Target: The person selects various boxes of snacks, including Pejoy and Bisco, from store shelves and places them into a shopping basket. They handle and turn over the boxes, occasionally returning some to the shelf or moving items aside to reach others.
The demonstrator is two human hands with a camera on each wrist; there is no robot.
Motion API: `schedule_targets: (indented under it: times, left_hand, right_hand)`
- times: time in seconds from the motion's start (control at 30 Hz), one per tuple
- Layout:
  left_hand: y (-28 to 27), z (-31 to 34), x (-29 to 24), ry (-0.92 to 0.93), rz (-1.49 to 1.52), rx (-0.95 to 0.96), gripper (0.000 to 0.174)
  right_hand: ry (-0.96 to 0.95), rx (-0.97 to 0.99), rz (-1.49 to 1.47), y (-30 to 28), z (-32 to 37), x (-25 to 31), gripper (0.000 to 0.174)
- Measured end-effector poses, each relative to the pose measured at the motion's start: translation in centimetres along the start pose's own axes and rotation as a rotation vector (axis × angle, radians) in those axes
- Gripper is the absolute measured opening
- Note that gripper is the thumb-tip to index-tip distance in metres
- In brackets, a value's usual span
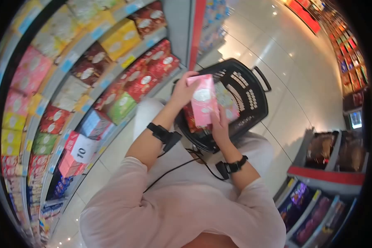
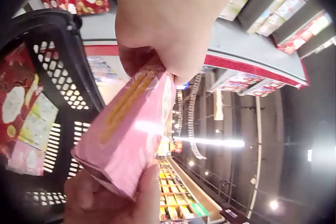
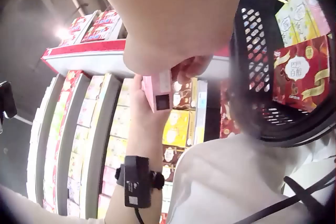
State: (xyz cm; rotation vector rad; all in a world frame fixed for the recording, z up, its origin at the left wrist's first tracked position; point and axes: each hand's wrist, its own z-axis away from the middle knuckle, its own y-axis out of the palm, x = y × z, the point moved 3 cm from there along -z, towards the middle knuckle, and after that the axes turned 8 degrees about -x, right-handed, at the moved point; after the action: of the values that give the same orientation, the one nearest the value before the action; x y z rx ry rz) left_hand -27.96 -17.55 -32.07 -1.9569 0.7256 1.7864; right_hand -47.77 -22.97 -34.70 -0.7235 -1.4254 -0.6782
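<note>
A pink box (image 1: 203, 101) is held over a black basket (image 1: 258, 97). My left hand (image 1: 183, 90) grips its upper left end, thumb on the front face. At the lower right edge my right hand (image 1: 221, 126) pinches the same box. In the left wrist view the pink box (image 2: 126, 129) shows sticks printed on a narrow side, between the left hand (image 2: 163, 29) above and the right hand (image 2: 113, 198) below. The right wrist view shows one end of the box (image 3: 157, 92). Inside the basket lie a red box (image 3: 302, 71) and lighter green and pink boxes (image 2: 37, 124).
Shelves of colourful boxes (image 1: 122, 39) stand close on the left, with a "10" sign (image 1: 81, 153) low down. Tiled floor (image 1: 277, 87) lies beyond the basket. Another shelf unit (image 1: 326, 175) is at the right. Cables (image 1: 173, 168) hang across the person's lap.
</note>
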Motion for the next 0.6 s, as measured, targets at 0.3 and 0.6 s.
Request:
schedule_targets:
  times: [0.3, 0.6]
  left_hand:
    - [-0.2, -0.3, 6.0, -0.115, -0.636, 0.003, 0.076]
    - [-1.3, 1.6, 4.2, -0.225, -0.916, 0.542, 0.047]
  right_hand:
    - [0.779, -0.28, -0.483, -1.8, -2.9, -9.5, 0.024]
    - [0.729, -0.519, -0.447, -2.2, -11.8, -16.8, 0.019]
